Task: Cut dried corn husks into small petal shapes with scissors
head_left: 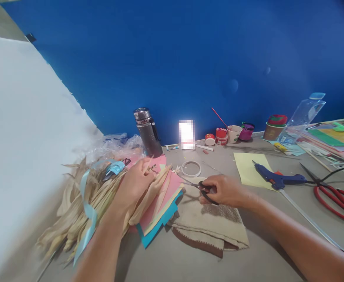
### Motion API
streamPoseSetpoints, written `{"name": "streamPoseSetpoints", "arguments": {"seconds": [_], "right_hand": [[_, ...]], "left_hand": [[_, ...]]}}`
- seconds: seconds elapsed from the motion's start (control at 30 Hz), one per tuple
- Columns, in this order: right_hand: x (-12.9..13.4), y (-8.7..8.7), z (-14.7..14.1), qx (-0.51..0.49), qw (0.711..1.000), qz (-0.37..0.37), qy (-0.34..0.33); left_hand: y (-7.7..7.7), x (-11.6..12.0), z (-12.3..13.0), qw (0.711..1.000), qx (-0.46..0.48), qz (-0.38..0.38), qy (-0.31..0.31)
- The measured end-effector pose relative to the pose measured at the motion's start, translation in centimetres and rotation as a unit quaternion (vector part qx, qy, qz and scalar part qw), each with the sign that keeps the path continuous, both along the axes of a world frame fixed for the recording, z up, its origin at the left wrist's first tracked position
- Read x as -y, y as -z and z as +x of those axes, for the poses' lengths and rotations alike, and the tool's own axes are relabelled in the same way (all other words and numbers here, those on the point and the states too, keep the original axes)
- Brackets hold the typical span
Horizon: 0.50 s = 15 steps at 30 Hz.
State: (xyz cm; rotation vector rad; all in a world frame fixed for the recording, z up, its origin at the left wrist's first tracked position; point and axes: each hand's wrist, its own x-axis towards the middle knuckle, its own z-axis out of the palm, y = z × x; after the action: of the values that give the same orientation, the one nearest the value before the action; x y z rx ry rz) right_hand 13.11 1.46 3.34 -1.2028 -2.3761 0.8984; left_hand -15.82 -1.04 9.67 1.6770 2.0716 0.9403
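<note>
My right hand (219,192) grips the black-handled scissors (206,190), their blades pointing left toward the pale, dried corn husk (157,183). My left hand (136,180) is closed on that husk, its fingers curled around the upper part; the exact fingertip grip is partly hidden. Beneath the husk lie pink paper (172,188) and blue paper (160,229). A folded beige cloth (210,219) lies below the scissors, and a roll of white tape (191,169) rests just beyond them. Left of my left hand is a heap of dried husks (72,207).
A light blue ribbon (86,196) trails over the heap. A dark thermos (148,135) stands behind it. At right lie a blue glue gun (280,178) on yellow paper (242,166) and red-handled scissors (333,194). A paper cup (234,134) and paint jars (221,136) line the wall.
</note>
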Motion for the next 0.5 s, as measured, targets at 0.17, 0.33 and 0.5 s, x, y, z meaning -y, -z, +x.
{"name": "streamPoseSetpoints", "arguments": {"seconds": [0.17, 0.33, 0.5], "right_hand": [[0.3, 0.5, -0.5, 0.143, 0.979, 0.146, 0.002], [0.2, 0.7, -0.6, 0.153, 0.982, 0.096, 0.055], [0.5, 0.6, -0.6, 0.137, 0.981, 0.125, 0.051]], "left_hand": [[1.9, -3.4, 2.1, 0.981, -0.177, -0.064, 0.038], [4.9, -5.7, 4.4, 0.974, -0.207, -0.071, 0.055], [5.5, -5.8, 3.6, 0.977, -0.199, -0.046, 0.058]]}}
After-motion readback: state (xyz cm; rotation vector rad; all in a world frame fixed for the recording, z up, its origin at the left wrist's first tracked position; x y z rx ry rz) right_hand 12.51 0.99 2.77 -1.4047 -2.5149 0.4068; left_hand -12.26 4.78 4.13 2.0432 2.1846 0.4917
